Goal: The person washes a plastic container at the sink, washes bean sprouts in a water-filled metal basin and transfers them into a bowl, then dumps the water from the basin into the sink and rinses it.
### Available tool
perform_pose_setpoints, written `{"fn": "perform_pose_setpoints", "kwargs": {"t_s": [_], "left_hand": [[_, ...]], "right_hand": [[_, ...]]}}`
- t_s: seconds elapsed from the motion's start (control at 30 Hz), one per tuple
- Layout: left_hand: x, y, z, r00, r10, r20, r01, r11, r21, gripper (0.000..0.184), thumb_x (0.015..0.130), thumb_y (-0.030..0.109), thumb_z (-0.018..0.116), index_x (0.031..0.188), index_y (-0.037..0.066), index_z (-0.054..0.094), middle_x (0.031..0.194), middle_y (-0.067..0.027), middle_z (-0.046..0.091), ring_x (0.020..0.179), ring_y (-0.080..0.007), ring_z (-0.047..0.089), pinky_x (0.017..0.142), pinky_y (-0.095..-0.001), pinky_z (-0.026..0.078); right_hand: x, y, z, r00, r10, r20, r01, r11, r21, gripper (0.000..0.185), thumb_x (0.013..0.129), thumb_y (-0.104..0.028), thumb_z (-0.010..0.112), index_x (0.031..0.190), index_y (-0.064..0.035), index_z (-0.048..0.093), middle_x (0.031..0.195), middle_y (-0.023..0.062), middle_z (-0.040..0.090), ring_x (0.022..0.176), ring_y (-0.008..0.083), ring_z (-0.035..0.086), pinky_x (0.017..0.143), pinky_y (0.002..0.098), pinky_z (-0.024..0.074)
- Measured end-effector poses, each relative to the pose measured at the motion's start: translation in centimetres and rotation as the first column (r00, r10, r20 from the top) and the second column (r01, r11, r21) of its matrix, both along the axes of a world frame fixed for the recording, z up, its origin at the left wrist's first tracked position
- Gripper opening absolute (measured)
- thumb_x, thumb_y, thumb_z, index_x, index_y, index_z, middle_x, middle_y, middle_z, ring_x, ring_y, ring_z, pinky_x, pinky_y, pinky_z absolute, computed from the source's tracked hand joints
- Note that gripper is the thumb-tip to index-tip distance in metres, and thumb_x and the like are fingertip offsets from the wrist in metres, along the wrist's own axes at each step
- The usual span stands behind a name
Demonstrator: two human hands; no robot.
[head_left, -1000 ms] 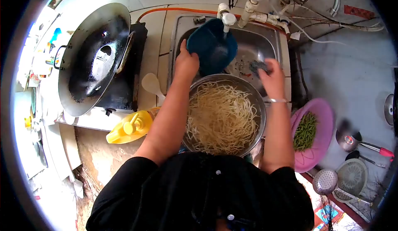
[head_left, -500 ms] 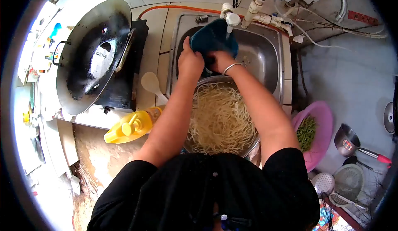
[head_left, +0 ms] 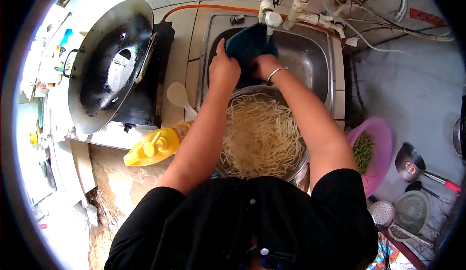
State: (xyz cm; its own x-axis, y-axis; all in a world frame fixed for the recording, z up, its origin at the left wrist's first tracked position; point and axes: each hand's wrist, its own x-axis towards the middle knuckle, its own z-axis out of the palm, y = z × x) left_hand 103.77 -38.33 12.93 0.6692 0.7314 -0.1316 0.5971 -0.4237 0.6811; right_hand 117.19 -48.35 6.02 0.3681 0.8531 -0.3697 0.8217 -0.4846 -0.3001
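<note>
While our left hand (head_left: 224, 71) closes firmly on the left edge of a basin (head_left: 247, 44), our right hand (head_left: 267, 67) reaches into its hollow, where the fingers are hidden; we cannot tell whether they grip anything. We note that the basin is deep teal, darkening to near black toward the bottom, and plain, with a curved rim. It is held tilted over the metal sink (head_left: 306, 56), directly right of the left-hand grip and under a white tap (head_left: 273, 20). On the right wrist we see a silver bracelet (head_left: 277, 72). Nearer to us than the grip, between our forearms, a round metal bowl (head_left: 262, 90) holds pale, tangled strands (head_left: 259, 139). Left of the grip lie a cream-coloured spoon (head_left: 177, 94) and, farther off, a large blackened wok (head_left: 97, 56).
</note>
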Motion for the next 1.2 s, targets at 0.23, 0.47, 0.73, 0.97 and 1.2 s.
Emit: {"fn": "perform_pose_setpoints", "kwargs": {"t_s": [0.23,0.47,0.73,0.97,1.2], "left_hand": [[0.2,0.0,-0.4,0.999,-0.039,-0.013,0.039,0.998,-0.044,0.062,0.080,0.009,0.048,0.138,0.009,0.028,0.097,-0.0256,0.059,0.089,-0.0412,0.057,0.081,-0.0468,0.045],[-0.1,0.3,0.1,0.998,-0.056,-0.010,0.056,0.998,-0.033,0.061,0.081,0.010,0.048,0.139,0.012,0.028,0.106,-0.0242,0.055,0.096,-0.0411,0.055,0.084,-0.0453,0.044],[0.3,0.6,-0.4,0.999,-0.036,0.027,0.037,0.999,-0.026,0.061,0.081,0.010,0.048,0.139,0.014,0.028,0.108,-0.0240,0.054,0.095,-0.0403,0.055,0.085,-0.0460,0.044],[-0.7,2.0,-1.0,0.998,0.054,0.014,-0.053,0.997,-0.058,0.060,0.081,0.008,0.046,0.138,0.022,0.032,0.118,-0.0206,0.052,0.100,-0.0402,0.054,0.086,-0.0438,0.044],[-1.7,2.2,1.1,0.850,0.142,0.507,-0.268,0.946,0.184,0.063,0.076,-0.004,0.044,0.134,0.023,0.041,0.133,-0.0148,0.043,0.113,-0.0363,0.049,0.092,-0.0387,0.042]], "right_hand": [[0.1,1.0,0.2,0.950,-0.236,0.206,0.260,0.961,-0.095,0.022,0.080,-0.011,0.052,0.097,-0.0065,0.066,0.097,0.0232,0.063,0.091,0.0369,0.061,0.081,0.0415,0.0495],[1.7,0.4,-1.6,0.950,-0.279,0.142,0.279,0.960,0.019,0.024,0.083,-0.012,0.050,0.098,-0.0028,0.065,0.102,0.0233,0.062,0.095,0.0353,0.061,0.083,0.0431,0.0489],[0.0,2.0,-1.9,0.984,-0.164,0.067,0.166,0.986,-0.021,0.018,0.071,-0.012,0.060,0.084,-0.0029,0.068,0.092,0.0211,0.064,0.088,0.0354,0.062,0.079,0.0414,0.0502],[2.6,-3.1,2.5,0.847,-0.490,0.207,0.437,0.863,0.254,0.034,0.069,-0.015,0.067,0.102,-0.0109,0.064,0.099,0.0174,0.060,0.093,0.0344,0.059,0.079,0.0403,0.0493],[0.3,-13.5,4.6,0.726,-0.686,0.046,0.587,0.654,0.477,0.039,0.071,-0.024,0.070,0.105,-0.0082,0.061,0.101,0.0181,0.057,0.090,0.0345,0.059,0.075,0.0419,0.0485]]}}
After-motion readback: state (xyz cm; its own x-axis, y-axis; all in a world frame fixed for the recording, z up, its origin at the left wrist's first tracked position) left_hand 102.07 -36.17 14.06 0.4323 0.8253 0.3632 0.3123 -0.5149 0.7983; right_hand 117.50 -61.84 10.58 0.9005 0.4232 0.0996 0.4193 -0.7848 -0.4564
